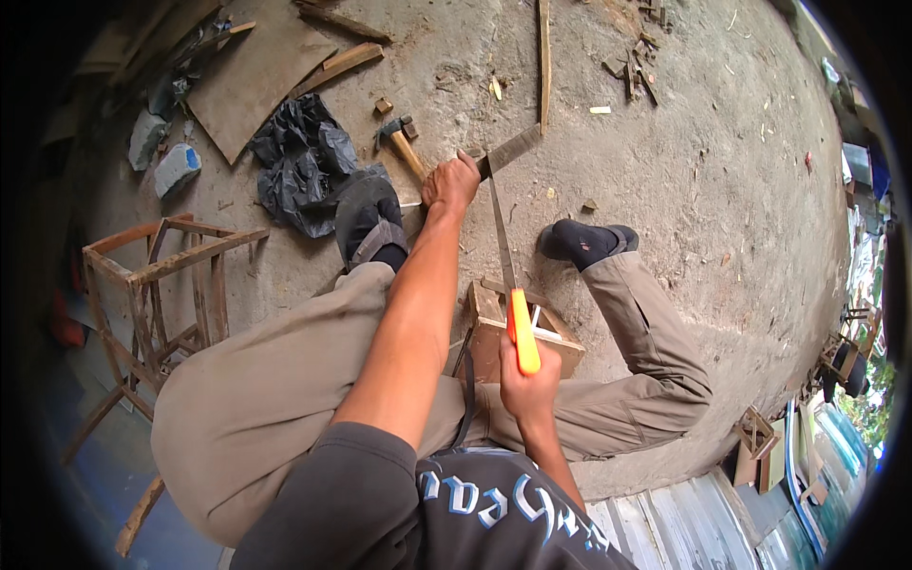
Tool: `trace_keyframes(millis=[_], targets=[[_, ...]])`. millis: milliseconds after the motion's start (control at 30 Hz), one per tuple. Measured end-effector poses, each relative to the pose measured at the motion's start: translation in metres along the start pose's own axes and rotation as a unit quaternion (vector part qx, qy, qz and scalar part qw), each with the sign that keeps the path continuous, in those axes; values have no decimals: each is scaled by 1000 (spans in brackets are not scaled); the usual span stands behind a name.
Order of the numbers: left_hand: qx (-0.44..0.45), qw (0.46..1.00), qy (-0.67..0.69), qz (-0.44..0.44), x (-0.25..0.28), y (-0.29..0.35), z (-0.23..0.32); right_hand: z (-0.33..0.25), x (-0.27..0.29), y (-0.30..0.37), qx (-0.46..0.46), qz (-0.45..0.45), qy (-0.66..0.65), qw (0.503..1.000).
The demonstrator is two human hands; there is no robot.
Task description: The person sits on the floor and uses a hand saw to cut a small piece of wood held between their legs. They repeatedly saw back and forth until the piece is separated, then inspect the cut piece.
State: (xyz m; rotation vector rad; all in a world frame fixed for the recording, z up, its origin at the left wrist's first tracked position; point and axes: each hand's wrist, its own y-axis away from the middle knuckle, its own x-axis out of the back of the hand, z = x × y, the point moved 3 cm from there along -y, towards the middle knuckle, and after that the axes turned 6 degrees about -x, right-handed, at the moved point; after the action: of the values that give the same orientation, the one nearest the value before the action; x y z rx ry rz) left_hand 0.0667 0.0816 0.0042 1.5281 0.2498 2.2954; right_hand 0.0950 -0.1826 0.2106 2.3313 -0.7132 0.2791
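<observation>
At the lower centre of the frame, the person's right hand point(529, 382) wraps its fingers around the yellow-and-orange handle of a handsaw point(509, 271), whose blade runs up to a wooden strip point(516, 149) at upper centre. The left hand point(450, 183) has its fingers curled closed over that strip. A hammer point(408, 152) lies just beside it, toward the upper left.

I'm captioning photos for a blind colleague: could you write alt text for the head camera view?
The right hand grips a yellow-handled saw, its blade meeting a narrow wooden board held by the left hand. A hammer and crumpled black plastic lie on the rough ground nearby, with a wooden frame at the left.
</observation>
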Motion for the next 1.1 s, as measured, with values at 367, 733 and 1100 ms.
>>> trace_keyframes(millis=[367,733,1100], targets=[[17,1000,22,11,1,0,-3,0,-17,-7,32,27,-13,999],[16,999,29,-14,-9,3,-6,5,-8,2,50,20,-4,999],[9,999,26,-26,-7,-1,-8,20,-48,-64,26,-57,-17,998]])
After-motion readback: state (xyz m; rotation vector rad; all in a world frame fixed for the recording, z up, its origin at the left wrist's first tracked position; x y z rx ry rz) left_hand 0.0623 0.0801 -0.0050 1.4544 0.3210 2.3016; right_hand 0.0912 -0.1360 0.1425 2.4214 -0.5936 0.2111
